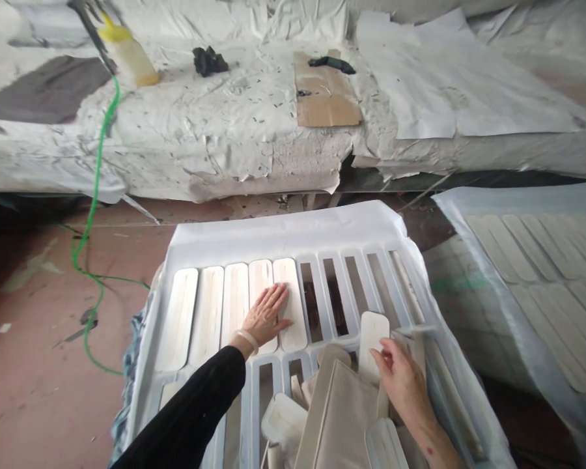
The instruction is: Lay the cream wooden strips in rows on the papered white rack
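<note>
A white slotted tray (293, 238) lies in front of me, with several rounded pale wooden slats filling its left slots. My left hand (266, 312) lies flat, fingers spread, on the rightmost placed slat (295, 312). My right hand (403, 378) pinches the lower edge of another loose slat (374, 339), which lies over the tray's lower right slots. A heap of loose slats and beige pieces (336, 417) rests on the tray's near edge. The slots to the right of the filled ones are open and dark.
A paint-spattered, paper-covered workbench (234, 137) runs across the back, carrying a yellow-capped bottle (129, 55), cardboard (325, 94) and black rags. A green cord (95, 208) hangs to the reddish floor at left. Another tray of slats under plastic (532, 260) sits right.
</note>
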### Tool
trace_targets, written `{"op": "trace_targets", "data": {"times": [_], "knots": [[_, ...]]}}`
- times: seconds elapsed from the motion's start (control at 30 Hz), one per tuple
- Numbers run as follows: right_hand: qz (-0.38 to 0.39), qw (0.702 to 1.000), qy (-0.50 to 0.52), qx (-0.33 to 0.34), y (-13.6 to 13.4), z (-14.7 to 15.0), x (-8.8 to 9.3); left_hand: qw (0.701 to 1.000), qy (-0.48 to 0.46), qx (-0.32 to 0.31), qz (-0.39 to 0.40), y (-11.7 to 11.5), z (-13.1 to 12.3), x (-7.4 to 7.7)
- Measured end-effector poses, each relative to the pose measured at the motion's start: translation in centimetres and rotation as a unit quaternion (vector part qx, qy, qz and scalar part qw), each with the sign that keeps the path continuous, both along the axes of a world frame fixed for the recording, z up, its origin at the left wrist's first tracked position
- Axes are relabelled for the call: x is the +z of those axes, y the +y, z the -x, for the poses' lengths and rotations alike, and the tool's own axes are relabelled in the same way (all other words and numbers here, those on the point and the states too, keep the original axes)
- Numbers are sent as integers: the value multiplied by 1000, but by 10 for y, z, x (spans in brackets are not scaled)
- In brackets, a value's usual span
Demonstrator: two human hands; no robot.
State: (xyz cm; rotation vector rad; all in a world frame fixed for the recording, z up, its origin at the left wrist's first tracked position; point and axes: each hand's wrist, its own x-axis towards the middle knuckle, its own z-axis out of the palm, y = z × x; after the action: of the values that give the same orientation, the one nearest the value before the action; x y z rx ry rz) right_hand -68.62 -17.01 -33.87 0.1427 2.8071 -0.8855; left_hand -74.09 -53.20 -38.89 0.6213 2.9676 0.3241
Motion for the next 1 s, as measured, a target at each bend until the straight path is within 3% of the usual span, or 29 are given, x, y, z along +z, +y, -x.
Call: {"op": "trace_targets", "data": {"times": [0.1,0.2,0.27,0.53,0.8,0.87,1.0], "knots": [[106,988,-85,73,-72,9,7,1000,-16,-1,-8,-4,-2,5],[49,979,-41,191,-133,11,5,1000,-26,0,-17,-7,-3,8],[0,975,-34,218,-155,9,-1,999,-32,4,-30,-8,-3,9],[-23,995,-14,94,-168,4,-27,996,-48,22,-70,-13,-5,8],[-103,992,-59,48,-189,24,-21,995,-55,22,-76,-16,-4,14],[-87,993,-71,45,-190,28,-23,995,-61,24,-75,-17,-3,16],[41,990,-136,24,-187,40,-35,995,-59,27,-72,-19,-2,16]]}}
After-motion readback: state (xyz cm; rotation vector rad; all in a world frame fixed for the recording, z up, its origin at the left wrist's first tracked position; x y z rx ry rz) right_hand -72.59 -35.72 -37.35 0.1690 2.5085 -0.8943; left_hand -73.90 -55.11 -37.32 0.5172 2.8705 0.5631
